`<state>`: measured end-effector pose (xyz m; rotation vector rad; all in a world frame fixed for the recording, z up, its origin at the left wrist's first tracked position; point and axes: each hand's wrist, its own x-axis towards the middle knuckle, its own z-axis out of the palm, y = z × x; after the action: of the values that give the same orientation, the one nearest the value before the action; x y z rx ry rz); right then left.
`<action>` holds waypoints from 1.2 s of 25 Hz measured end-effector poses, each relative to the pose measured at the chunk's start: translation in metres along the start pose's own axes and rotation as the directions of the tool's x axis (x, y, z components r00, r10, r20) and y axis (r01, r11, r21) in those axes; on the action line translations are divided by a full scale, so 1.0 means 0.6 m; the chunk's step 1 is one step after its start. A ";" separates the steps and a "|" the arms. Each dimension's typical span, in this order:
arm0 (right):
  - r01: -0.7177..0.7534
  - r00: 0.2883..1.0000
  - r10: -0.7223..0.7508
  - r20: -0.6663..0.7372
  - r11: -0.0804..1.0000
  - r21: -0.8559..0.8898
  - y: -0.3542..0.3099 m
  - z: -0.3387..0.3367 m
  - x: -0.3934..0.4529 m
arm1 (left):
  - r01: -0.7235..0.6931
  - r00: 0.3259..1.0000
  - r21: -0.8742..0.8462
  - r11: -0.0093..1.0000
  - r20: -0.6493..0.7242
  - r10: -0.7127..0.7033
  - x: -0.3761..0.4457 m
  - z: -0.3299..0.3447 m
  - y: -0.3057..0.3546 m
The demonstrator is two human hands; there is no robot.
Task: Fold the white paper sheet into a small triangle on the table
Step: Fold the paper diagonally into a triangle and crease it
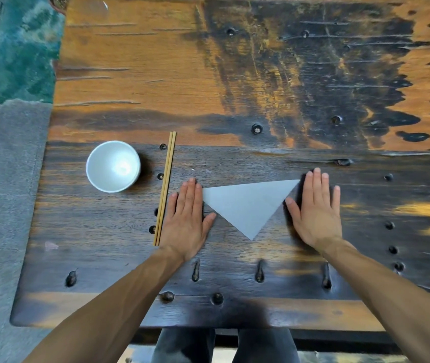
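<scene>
Dark wooden table [235, 305], bearing: left hand [186, 217] and right hand [315, 213], both flat, fingers straight, holding nothing, flanking white paper triangle [248, 203], long edge running left-right farthest from the person, apex pointing toward them.

The paper [248, 204] lies flat on the dark wooden table [261, 74], folded to a triangle, apex pointing near. The left hand [189, 218] lies flat just beside its left corner, fingers straight. The right hand [316, 210] lies flat beside its right corner. A white bowl [113, 166] stands to the left; chopsticks [165, 188] lie between bowl and left hand.
</scene>
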<state>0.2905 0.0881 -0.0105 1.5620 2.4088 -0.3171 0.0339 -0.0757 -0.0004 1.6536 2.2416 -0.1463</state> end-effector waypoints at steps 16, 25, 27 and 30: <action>0.150 0.987 -0.151 0.048 0.988 0.026 -0.009 0.027 0.010 | -0.123 0.990 0.029 0.992 0.069 0.121 0.016 0.026 0.054; 0.123 0.990 -0.124 0.063 0.992 0.020 -0.005 0.020 0.007 | 0.035 0.998 0.003 0.999 0.050 -0.035 -0.004 0.026 0.005; 0.096 0.994 -0.099 0.041 0.994 0.060 -0.017 0.016 0.007 | 0.092 0.995 -0.060 0.994 0.050 -0.089 -0.003 0.022 0.011; 0.114 0.993 -0.111 -0.041 0.990 0.084 -0.038 0.007 0.012 | 0.109 0.992 -0.147 0.983 -0.040 -0.116 0.011 0.007 0.021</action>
<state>0.2673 0.0839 -0.0157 1.4810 2.5483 -0.4231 0.0453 -0.0671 -0.0049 1.4711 2.3229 0.0288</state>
